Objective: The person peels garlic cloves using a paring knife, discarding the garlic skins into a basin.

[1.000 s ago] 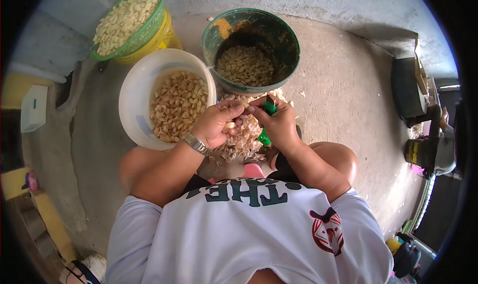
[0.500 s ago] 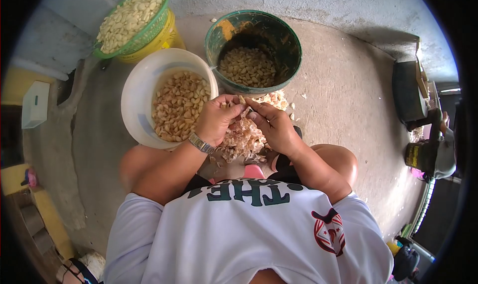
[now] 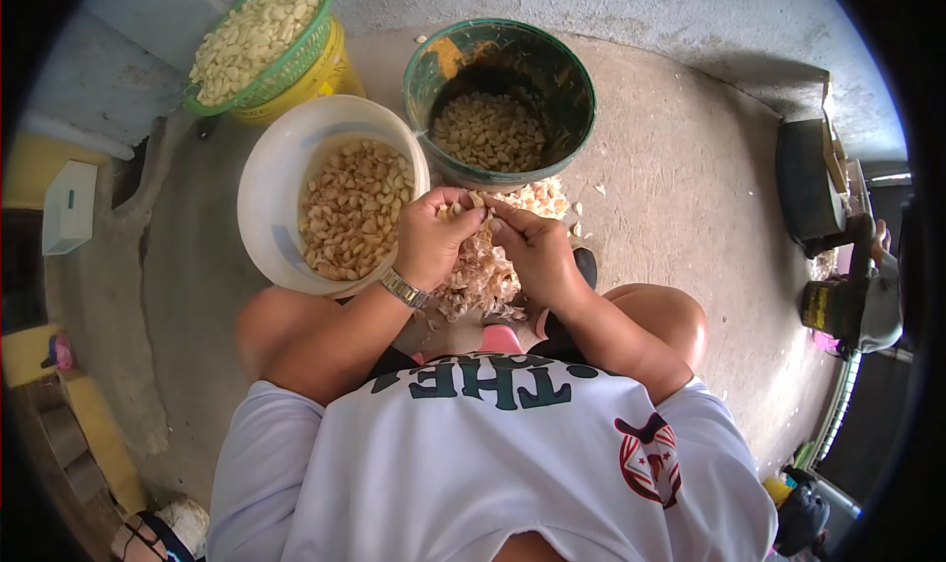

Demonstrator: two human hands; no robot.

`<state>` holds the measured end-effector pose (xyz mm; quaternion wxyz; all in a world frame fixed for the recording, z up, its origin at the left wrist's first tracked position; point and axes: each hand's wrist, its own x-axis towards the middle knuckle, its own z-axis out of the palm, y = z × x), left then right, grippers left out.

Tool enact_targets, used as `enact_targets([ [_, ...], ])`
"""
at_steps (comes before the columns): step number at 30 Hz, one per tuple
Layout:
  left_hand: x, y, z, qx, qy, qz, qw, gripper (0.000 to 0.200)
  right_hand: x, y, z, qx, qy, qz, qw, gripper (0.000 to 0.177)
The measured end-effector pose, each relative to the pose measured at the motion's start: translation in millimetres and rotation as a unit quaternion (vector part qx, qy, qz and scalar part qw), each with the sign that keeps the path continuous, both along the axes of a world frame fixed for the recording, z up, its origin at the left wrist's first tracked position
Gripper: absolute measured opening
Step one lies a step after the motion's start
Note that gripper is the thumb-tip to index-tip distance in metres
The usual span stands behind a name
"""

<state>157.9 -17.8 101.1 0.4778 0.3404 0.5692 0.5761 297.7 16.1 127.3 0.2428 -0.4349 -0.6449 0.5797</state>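
My left hand [image 3: 431, 232], with a metal watch at the wrist, pinches a garlic clove [image 3: 478, 199] above the floor. Close beside it, the fingertips of my right hand [image 3: 537, 252] are pressed together at the clove; what they grip, perhaps skin, is too small to tell. Below both hands lies a heap of garlic skins [image 3: 480, 278]. A white tub [image 3: 264, 183] of unpeeled-looking cloves stands to the left. Behind the hands is a dark green bucket [image 3: 569, 79] with paler cloves at its bottom.
A green basket [image 3: 317, 35] of pale cloves rests on a yellow bucket [image 3: 330, 79] at the back left. At the far right, another person's arm [image 3: 883, 252] shows near a dark container [image 3: 803, 183]. A blue-grey wall [image 3: 680, 15] runs along the back.
The fingers of both hands have shifted slightly around the clove, and my right hand has turned a little. The containers stand as before.
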Motion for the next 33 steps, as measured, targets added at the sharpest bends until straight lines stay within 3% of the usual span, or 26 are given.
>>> enact_targets([
  [2, -2.0, -0.4, 0.1, -0.008, -0.010, -0.014, 1.000, 0.012, 1.2, 4.4, 5.6, -0.149, 0.061, -0.024, 0.987, 0.028],
  [4, -4.2, -1.1, 10.0, -0.051, -0.059, -0.039, 0.996, 0.013, 4.5, 9.5, 13.8, -0.348, 0.155, -0.061, 0.923, 0.025],
  [7, -8.3, 1.0, 8.2, -0.077, -0.195, -0.068, 0.975, 0.015, 5.9, 10.1, 16.6, -0.357, 0.162, -0.063, 0.918, 0.025],
  [10, -6.8, 1.7, 6.9, -0.076, -0.183, -0.078, 0.977, 0.017, 4.6, 5.6, 6.7, -0.174, 0.084, -0.027, 0.981, 0.026],
  [13, -6.2, 2.7, 3.7, -0.070, -0.174, -0.068, 0.980, 0.016, 4.4, 5.0, 3.9, -0.110, 0.056, -0.017, 0.992, 0.026],
  [16, -12.5, 3.4, 0.6, -0.098, -0.253, -0.080, 0.959, 0.016, 6.6, 9.9, 2.4, -0.125, 0.074, -0.059, 0.988, 0.025],
  [22, -12.2, 5.9, 4.1, -0.131, -0.316, -0.058, 0.938, 0.014, 7.8, 11.0, 10.0, -0.222, 0.162, -0.044, 0.960, 0.033],
  [28, -8.8, 5.1, 7.1, -0.124, -0.308, -0.021, 0.943, 0.013, 4.3, 4.4, 5.4, -0.181, 0.102, 0.007, 0.978, 0.038],
  [33, -6.2, 3.2, 7.9, -0.125, -0.318, -0.027, 0.940, 0.015, 2.8, 4.9, 3.4, -0.178, 0.085, -0.005, 0.980, 0.028],
])
